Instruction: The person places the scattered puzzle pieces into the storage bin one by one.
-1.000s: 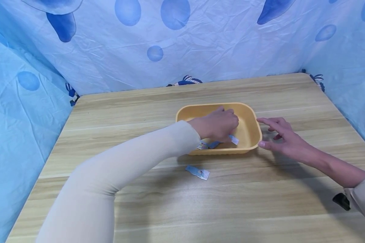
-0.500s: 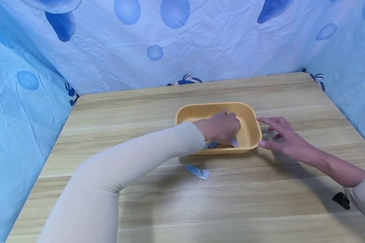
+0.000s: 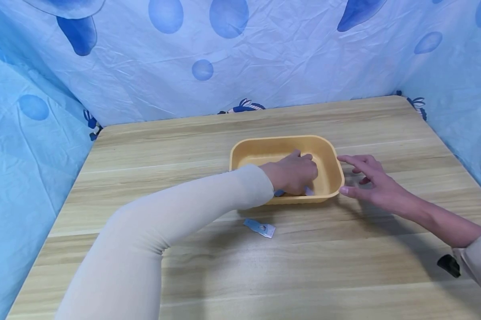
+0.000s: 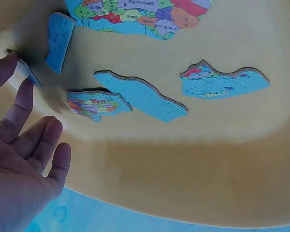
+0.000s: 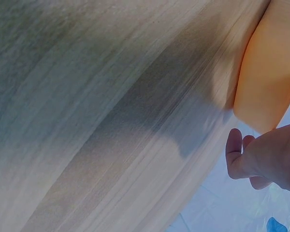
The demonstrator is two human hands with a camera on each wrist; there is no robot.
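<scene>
My left hand reaches down into a yellow plastic bin. In the left wrist view, its thumb and index finger pinch a thin puzzle piece, seen nearly edge-on. Several blue map puzzle pieces lie on the bin floor, among them a plain blue one and one with a coloured corner. A larger multicoloured map piece is cut off at the top. At the bin's right end my right hand rests its index fingertip and thumb against the rim, fingers loosely spread.
One light blue piece lies on the wooden table in front of the bin. A blue patterned cloth hangs behind and at both sides. My left forearm crosses over the bin's near left edge.
My left hand has shifted slightly right and nearer inside the bin, and its sleeve now covers more of the pieces there. My right hand stays at the rim.
</scene>
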